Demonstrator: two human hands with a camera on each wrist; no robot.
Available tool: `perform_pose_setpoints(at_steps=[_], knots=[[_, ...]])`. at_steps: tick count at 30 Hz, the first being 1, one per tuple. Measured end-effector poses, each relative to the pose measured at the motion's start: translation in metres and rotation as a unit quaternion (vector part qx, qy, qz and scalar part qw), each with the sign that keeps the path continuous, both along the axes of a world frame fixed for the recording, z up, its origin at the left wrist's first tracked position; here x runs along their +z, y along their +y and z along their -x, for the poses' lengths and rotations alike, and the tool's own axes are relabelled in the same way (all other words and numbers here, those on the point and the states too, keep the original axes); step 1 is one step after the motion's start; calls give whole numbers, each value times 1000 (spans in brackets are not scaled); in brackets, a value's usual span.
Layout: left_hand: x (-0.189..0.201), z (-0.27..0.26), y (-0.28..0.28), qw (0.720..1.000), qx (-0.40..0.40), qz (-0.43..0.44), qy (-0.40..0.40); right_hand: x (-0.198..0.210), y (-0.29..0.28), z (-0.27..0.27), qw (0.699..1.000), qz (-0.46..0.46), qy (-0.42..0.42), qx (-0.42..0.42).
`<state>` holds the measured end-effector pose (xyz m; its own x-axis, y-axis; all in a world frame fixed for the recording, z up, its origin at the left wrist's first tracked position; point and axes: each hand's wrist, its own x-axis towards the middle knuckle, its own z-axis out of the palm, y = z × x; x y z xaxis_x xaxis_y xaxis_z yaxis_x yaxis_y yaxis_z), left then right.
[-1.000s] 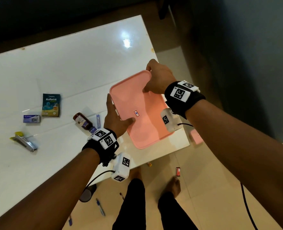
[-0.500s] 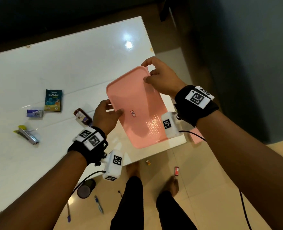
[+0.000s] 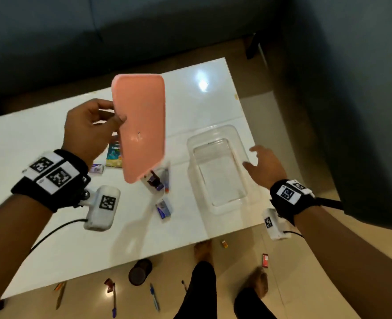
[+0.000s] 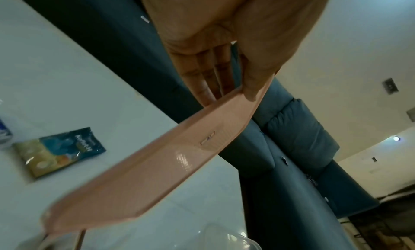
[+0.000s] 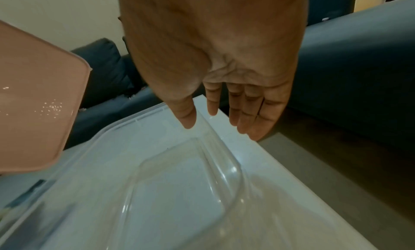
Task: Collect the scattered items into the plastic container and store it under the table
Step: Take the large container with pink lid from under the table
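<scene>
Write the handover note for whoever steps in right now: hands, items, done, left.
Left hand grips the pink lid, lifted off and tilted above the table.
Right hand is open, holding nothing, over the right rim of the clear container, which sits empty near the table's right edge.
Done: lid off.
Left: set the lid down, gather the sachet, brown bottle, small boxes and the pens lying on the floor, then store the container under the table.

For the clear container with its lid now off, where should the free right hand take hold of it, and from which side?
Probably the clear container by its right long rim, from the right and above: the open right hand hovers beside that rim, which flares outward like a lip. The left hand holds the pink lid.
</scene>
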<state>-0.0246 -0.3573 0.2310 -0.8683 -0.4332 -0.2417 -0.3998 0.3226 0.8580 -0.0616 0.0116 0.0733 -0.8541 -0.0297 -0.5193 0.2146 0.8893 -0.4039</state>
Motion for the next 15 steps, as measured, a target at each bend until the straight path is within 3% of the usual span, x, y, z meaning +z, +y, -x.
perform_pose_setpoints(at_steps=[4,8,12,15], knots=[[-22,36,3,983,-72,166,0,-16,3,-23,998,3,-57,2],[-73,69,36,898,-226,374,-43,-27,3,-33,998,34,-48,-20],[-125,90,57,837,-330,423,-111,-31,7,-32,994,81,-48,-47],[-150,104,64,842,-325,415,-114,-34,15,-33,992,105,-51,-52]])
